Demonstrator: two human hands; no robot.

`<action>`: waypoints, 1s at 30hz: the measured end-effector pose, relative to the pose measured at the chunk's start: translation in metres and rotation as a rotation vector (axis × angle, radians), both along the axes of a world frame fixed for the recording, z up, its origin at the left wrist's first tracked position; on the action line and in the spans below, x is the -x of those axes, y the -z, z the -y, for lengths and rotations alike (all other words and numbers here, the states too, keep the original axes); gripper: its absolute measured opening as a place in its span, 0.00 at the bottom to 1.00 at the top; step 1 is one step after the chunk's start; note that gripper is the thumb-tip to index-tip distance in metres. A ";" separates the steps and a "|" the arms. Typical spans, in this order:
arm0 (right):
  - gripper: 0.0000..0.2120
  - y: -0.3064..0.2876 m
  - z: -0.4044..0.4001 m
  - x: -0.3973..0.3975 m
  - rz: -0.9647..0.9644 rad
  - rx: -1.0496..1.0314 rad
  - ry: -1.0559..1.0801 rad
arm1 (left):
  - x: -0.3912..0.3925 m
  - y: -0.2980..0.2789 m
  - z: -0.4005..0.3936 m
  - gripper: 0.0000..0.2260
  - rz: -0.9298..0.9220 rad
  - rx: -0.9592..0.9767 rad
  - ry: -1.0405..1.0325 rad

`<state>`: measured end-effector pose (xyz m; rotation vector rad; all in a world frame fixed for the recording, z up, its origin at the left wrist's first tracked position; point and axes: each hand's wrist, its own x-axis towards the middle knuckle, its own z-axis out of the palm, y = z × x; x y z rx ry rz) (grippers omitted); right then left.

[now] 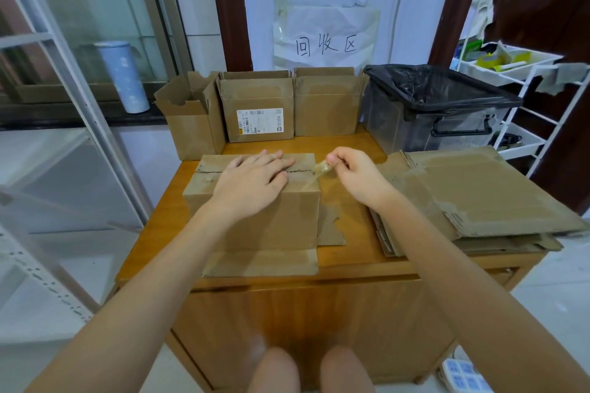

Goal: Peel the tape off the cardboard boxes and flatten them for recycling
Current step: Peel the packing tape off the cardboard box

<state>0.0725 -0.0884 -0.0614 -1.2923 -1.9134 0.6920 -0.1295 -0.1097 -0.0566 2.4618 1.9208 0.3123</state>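
Wooden bench (351, 150) below a recycling sign: I'm mid-peel.
Left hand (252, 179) lies spread, pressing the box (255, 220); right hand (354, 175) has a pinching grip on the tape (322, 167). Next, pull it clear.

You are looking at a black-lined plastic bin (440, 105) sitting on the wooden cabinet (351, 252), a handwritten paper sign (325, 38) hanging above, and a white rack (523, 73) standing right.

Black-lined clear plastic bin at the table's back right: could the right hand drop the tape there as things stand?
Probably yes. The right hand pinches the clear tape strip, and nothing stands between it and the black-lined clear plastic bin, whose top is open.
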 end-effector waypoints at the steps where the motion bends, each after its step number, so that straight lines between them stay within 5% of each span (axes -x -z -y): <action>1: 0.10 0.005 0.000 0.000 -0.041 0.035 0.004 | 0.000 0.000 0.000 0.19 0.002 -0.003 0.001; 6: 0.15 0.030 0.006 0.003 -0.363 0.150 0.036 | 0.000 0.001 0.000 0.19 0.002 -0.018 0.002; 11: 0.17 0.025 0.010 0.000 -0.464 0.303 -0.056 | 0.000 0.002 -0.001 0.19 -0.002 -0.025 -0.001; 14: 0.16 0.015 -0.001 0.006 -0.387 0.307 -0.013 | -0.001 0.003 -0.001 0.19 -0.004 -0.024 -0.005; 21: 0.22 0.000 -0.002 0.014 0.167 -0.172 0.349 | -0.003 0.002 0.000 0.19 0.002 -0.035 -0.014; 24: 0.28 -0.009 0.013 0.021 0.241 -0.081 0.208 | -0.003 0.003 -0.001 0.19 -0.005 -0.049 -0.011; 30: 0.21 -0.017 0.029 0.027 0.200 -0.036 0.186 | -0.004 0.005 -0.003 0.19 0.004 -0.070 -0.024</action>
